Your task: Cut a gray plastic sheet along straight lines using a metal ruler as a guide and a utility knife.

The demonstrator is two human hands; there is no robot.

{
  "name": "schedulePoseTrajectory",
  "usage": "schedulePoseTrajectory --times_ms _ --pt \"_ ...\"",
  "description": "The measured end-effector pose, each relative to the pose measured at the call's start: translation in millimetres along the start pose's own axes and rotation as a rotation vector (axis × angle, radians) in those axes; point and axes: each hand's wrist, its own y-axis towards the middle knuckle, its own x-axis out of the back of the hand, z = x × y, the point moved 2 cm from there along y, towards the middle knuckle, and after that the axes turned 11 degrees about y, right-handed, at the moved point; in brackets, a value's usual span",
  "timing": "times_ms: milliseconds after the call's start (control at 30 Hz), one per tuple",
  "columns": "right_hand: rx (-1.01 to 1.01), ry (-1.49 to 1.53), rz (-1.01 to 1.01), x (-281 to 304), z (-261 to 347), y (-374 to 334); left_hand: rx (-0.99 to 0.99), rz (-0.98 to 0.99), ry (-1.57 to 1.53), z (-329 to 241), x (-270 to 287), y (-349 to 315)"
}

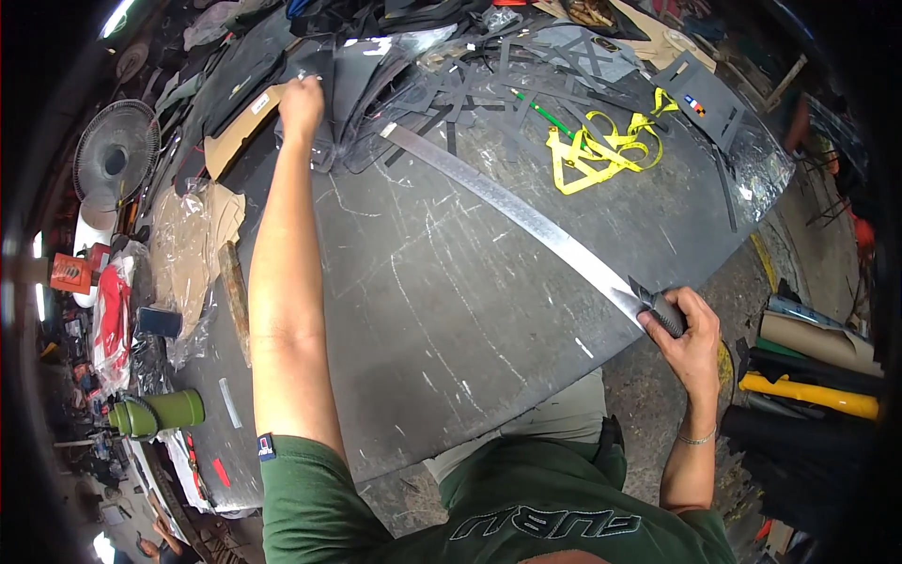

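Note:
My left hand (301, 108) reaches far across the table to the stacked black sheets (324, 70). Its fingers are closed, and what they grip is hidden. Near the table's front right edge, my right hand (691, 343) is closed around a dark textured piece (668, 318), whose exact kind is unclear. A pointed dark end sticks out of it toward the table. Just beside that piece lies the near end of a long metal ruler (536, 226), which runs diagonally to the far left, short of the black sheets.
A yellow tape measure (601, 169), a green pen-like stick (540, 111) and dark offcut strips (460, 99) lie at the back. Left are brown cardboard (246, 132), a wooden stick (235, 296), a phone (160, 322) and a green bottle (169, 411). Material rolls (813, 395) stand right.

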Motion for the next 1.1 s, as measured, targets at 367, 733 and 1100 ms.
schedulePoseTrajectory --times_ms 367,733,1100 --pt "0.068 0.022 0.06 6 0 -8 -0.154 -0.081 0.164 -44 219 -122" --pt "0.035 -0.006 0.325 35 19 -85 -0.481 0.554 0.209 -82 198 -386" --pt "0.07 0.2 0.256 50 6 -131 -0.42 0.481 0.187 -52 144 -363"
